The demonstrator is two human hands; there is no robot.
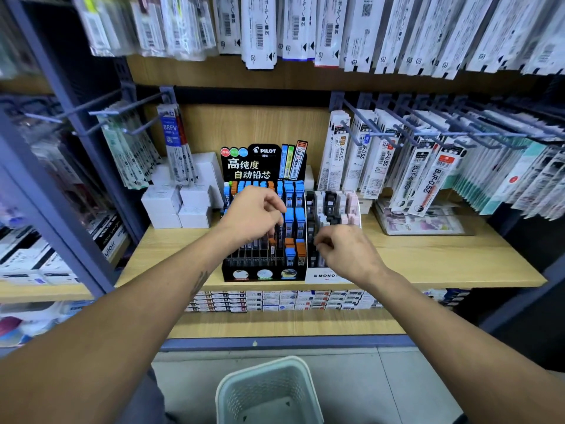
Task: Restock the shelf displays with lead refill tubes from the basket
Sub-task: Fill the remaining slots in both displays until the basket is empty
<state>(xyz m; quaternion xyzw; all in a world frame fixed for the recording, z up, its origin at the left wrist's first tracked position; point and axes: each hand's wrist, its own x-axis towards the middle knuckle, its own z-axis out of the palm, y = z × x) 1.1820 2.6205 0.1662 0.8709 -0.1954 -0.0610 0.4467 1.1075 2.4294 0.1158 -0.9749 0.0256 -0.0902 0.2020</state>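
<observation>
A pale basket (269, 390) is seen at 6 o'clock, while above it a dark tube is pinched by the left hand (255, 214) over the black display (264, 270), and something small, not clearly seen, is pinched by the curled right hand (345, 250) at the white display (321, 275).

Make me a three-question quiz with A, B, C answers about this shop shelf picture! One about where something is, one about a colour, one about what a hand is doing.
1. Where is the basket?
A. On the floor below the shelf
B. On the top shelf
C. Hanging on a hook

2. What colour is the PILOT display?
A. Yellow
B. Black
C. Pink

3. What are the right hand fingers doing?
A. Lying flat on the shelf
B. Pointing at the ceiling
C. Curled at the MONO display

Answers: 1 A, it sits low between the arms on the tiled floor. 2 B, its sign and base are black. 3 C, the fingers bend in beside the dark tubes.
</observation>
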